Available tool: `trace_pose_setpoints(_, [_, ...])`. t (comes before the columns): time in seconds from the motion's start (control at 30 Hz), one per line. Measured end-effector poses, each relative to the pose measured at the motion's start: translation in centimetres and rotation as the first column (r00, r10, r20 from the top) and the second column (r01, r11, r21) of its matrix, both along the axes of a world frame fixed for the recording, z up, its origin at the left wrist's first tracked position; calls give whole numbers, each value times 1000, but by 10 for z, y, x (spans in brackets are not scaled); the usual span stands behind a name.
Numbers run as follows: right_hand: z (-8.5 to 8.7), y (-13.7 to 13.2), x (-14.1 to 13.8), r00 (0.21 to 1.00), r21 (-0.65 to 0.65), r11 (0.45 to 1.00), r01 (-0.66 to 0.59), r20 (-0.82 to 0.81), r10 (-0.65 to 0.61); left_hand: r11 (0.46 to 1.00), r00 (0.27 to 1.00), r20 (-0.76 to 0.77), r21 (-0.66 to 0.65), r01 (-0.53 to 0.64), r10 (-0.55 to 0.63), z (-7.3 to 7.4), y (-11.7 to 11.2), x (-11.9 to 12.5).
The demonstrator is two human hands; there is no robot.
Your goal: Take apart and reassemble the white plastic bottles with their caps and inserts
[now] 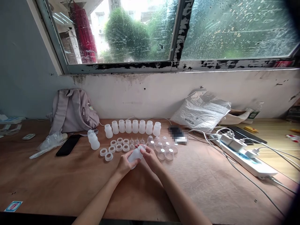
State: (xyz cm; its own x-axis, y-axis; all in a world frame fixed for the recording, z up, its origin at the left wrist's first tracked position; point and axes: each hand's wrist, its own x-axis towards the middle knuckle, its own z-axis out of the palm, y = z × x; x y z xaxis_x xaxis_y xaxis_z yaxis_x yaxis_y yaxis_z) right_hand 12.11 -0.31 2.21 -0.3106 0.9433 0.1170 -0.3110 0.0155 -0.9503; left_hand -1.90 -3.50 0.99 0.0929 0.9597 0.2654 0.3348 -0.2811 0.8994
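My left fingers (135, 162) are curled round the body of a frosted bottle (136, 155), partly closed to its width, with the thumb laid along the near side. My right fingers (147, 150) are drawn in closer, pinched at its upper end; whether they also have a smaller part there I cannot tell, because they cover it. The bottle is tilted between the two, its top leaning away and to the right, over the near middle of the tabletop (145, 197). I'd judge it light and hollow, a smooth plastic that gives a little under a hard squeeze and could slip or twist in a loose grip. It's hardly fragile, so the body seems the place for a steady hold and the rim the place for a fingertip pinch. Just beyond my fingers are small clear pieces with thin stems (131, 146); left of them lie the pale rings (108, 159), best taken by their outer edges. Just right of my right fingers sit clear domed caps (161, 155), probably thin and easily knocked. Farther ahead a row of frosted bottles (135, 127) stands upright, and well left of my left fingers is another bottle (94, 142) with a narrower top.
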Motion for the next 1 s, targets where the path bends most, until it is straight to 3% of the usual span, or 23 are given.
trace_pose_setpoints(0.07, [0, -1, -1, 988, 17, 992, 122, 91, -123, 992, 997, -51, 108, -58, 63, 1, -2, 1])
trace_pose_setpoints(0.13, [-1, -2, -3, 987, 5, 990, 144, 68, -144, 988, 996, -32, 135, -78, 82, 3, -3, 2])
trace_pose_setpoints(0.23, [1, -3, -3, 990, -59, 998, -25, -139, 17, 995, 983, 183, -90, 36, -19, 7, -4, 3])
trace_pose_setpoints(0.27, [3, -3, -2, 979, -80, 994, -80, -196, 63, 972, 953, 297, -195, 129, -67, 8, -3, 2])
trace_pose_setpoints(0.33, [9, -5, 1, 960, -104, 984, -143, -257, 112, 872, 843, 522, -346, 346, -127, 8, -2, -1])
trace_pose_setpoints(0.4, [14, -7, 3, 950, -100, 977, -190, -271, 157, 773, 732, 668, -394, 497, -130, 6, -2, -3])
trace_pose_setpoints(0.47, [16, -8, 5, 947, -97, 967, -236, -247, 206, 738, 693, 708, -393, 548, -137, 4, -2, -4])
trace_pose_setpoints(0.53, [13, -7, 4, 966, -106, 973, -204, -183, 183, 787, 756, 632, -376, 489, -168, 4, -2, -2])
trace_pose_setpoints(0.63, [5, -3, 1, 1000, -100, 995, 20, -22, -22, 950, 938, 330, -248, 190, -102, 5, -2, 3])
trace_pose_setpoints(0.7, [2, -1, 0, 991, -77, 989, 126, 63, -122, 986, 979, 202, -157, 56, -24, 7, -2, 6])
trace_pose_setpoints(0.73, [2, -1, 0, 990, -72, 990, 125, 69, -120, 984, 977, 210, -169, 64, -28, 8, -3, 7])
trace_pose_setpoints(0.8, [5, -3, 1, 1000, -76, 997, 16, 6, -16, 935, 929, 354, -278, 218, -112, 8, -6, 6])
trace_pose_setpoints(0.9, [11, -7, 4, 972, -75, 975, -210, -122, 200, 762, 749, 620, -362, 536, -233, 6, -10, 5])
trace_pose_setpoints(0.93, [12, -8, 5, 961, -74, 965, -250, -142, 238, 723, 707, 661, -356, 592, -253, 5, -11, 5])
trace_pose_setpoints(1.0, [13, -10, 6, 954, -73, 960, -271, -152, 258, 708, 688, 671, -342, 618, -276, 3, -13, 6])
